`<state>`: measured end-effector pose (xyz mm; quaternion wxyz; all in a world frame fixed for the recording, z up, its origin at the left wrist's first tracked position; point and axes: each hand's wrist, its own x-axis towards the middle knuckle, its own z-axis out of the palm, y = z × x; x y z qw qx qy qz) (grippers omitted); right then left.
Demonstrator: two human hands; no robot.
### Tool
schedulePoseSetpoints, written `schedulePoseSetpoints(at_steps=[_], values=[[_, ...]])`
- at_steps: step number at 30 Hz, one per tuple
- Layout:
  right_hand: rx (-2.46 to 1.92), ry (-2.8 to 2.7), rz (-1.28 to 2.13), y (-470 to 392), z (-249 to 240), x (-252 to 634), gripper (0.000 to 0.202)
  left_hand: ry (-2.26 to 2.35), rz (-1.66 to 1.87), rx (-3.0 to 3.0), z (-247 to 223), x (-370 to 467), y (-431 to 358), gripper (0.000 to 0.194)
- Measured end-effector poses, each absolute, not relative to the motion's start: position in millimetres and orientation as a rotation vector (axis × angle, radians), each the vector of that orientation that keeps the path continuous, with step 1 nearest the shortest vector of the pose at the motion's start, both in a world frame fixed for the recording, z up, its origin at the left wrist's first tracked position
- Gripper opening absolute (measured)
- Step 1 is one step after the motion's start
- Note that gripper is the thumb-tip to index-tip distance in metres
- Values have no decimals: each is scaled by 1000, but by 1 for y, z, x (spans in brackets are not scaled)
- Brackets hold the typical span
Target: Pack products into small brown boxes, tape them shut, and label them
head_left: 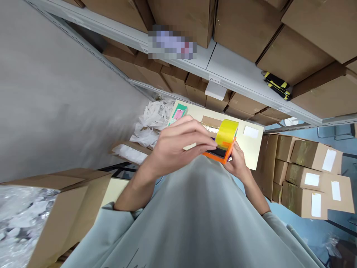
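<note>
My right hand (237,160) is wrapped round the side of an orange tape dispenser (230,152), holding it close to my body. A wide roll of yellow packing tape (227,131) sits in it. My left hand (182,143) reaches across from the left, its thumb and fingers pinched together at the dispenser's near edge, just below the roll. Whatever lies between those fingertips is too small to make out. Behind the hands a small cardboard box (214,121) with a shiny strip of tape lies on the cream tabletop (255,149), partly hidden.
A green box (182,108) and a white label (251,131) lie on the table. Shelving with cardboard boxes (245,29) rises ahead, holding yellow-black cutters (277,85). Labelled cartons (306,178) are stacked at right. Crumpled white paper (156,115) and a carton of plastic wrap (67,216) are at left.
</note>
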<state>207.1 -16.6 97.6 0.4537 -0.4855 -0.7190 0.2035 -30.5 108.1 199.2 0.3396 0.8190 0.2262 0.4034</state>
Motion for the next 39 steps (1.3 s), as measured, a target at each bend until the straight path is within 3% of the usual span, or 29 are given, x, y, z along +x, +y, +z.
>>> schedulePoseSetpoints(at_steps=[5,10,17,21,27,39], values=[[-1287,-1857,374,-27,94,217,27,523,1144,2211,208,-38,85,11],[-1293,-1897,463,-34,99,224,41,601,1182,2170,212,-47,67,18],[-1291,-1953,533,-38,99,240,24,751,1270,2058,192,-46,80,12],[-1561,-1920,908,-30,105,252,32,875,1304,1874,139,-32,95,7],[-1825,-1700,1560,28,93,271,60,1286,959,943,14,-6,96,35],[-1932,-1880,1899,139,55,276,83,1367,1002,456,-84,21,123,25]])
